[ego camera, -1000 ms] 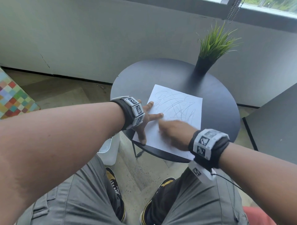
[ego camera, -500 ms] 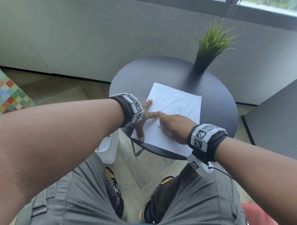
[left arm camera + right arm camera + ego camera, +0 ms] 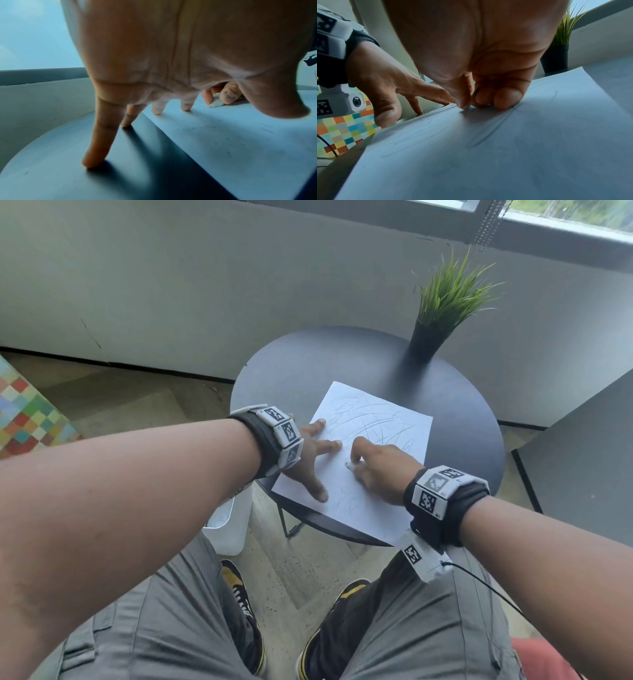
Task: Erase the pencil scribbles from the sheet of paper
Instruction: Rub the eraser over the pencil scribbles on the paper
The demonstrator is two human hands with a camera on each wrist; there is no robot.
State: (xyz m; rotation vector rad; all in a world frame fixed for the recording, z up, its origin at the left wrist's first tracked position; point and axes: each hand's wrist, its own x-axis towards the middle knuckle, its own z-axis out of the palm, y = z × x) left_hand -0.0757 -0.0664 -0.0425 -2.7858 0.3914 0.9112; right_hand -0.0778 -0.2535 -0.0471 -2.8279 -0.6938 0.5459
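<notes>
Moved: right hand (image 3: 380,470) has slid up-sheet w/ the eraser (image 3: 350,465) vs a sec ago, now mid-page; left hand (image 3: 310,455) holds about the same spot on the left edge.
Right hand: thumb + fingers curled tight, pinching eraser, tip pressed to paper (image 3: 394,419) (clear in left-wrist view, eraser (image 3: 215,103)).
Left hand: fingers straight & spread, tips down; two on the sheet, two on the table (image 3: 459,412), thumb on the near part of the page.
Handling: single sheet, light, thin, floppy; prob. slides on the smooth top & buckles or tears if rubbed hard. Don't grip it, pin it flat close to the rub zone, short strokes away from the pinning hand.
Look: white, lying skewed on the round dark table, near corner overhanging the edge; grey pencil scribbles (image 3: 373,419) thick on the far half, faint traces near side (image 3: 346,501).
Progress: far half not yet erased, by my read.
</notes>
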